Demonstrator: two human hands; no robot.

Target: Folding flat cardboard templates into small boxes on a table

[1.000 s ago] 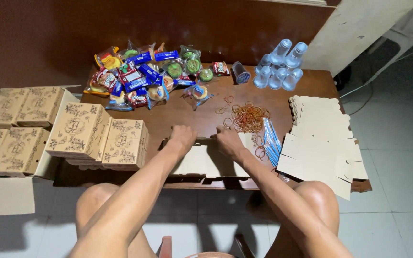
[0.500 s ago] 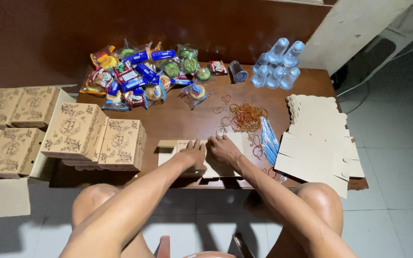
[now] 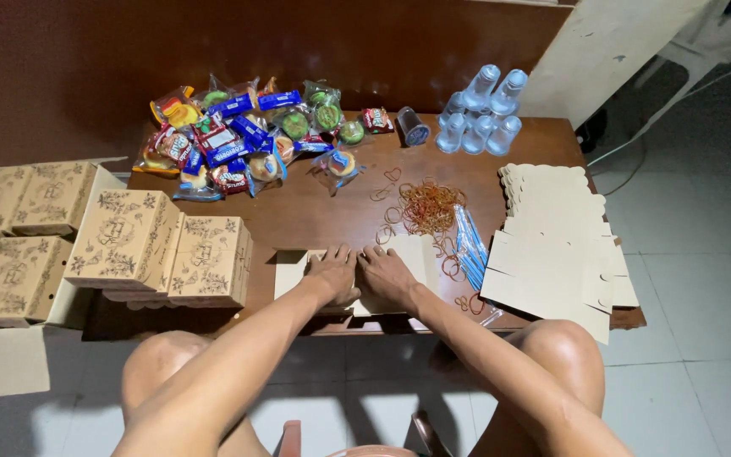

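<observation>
Head view, looking down on low brown wooden table (image 3: 315, 211), person seated, bare knees at near edge

L hand (image 3: 334, 272) and R hand (image 3: 387, 275) side by side, nearly touching, both palm-down, pressed flat on unfolded cardboard box blank (image 3: 408, 254) lying at near-centre edge of table. Fingers spread and straight, gripping nothing, just pressing the card. Blank lies flat, flaps poking out left of L hand and right of R hand

Right of the hands: bundle of blue-wrapped straws (image 3: 469, 247), just beside blank. Loose pile of rubber bands (image 3: 426, 206), red/orange, beyond the straws toward table centre; a few strays near table edge. Far right: stack of flat box blanks (image 3: 552, 245), overhanging near-right corner

Far side of table: heap of wrapped snacks (image 3: 247, 144), mixed blue, green, orange packs. Right of it, cluster of clear plastic water cups (image 3: 480, 118), one cup lying on its side between the two groups

Left: folded printed cardboard boxes (image 3: 162, 254) stacked on table's left end, closed. More of same kind further left in an open carton (image 3: 19, 237), off the table

Floor: pale tiles. Dark brown wall behind table
</observation>
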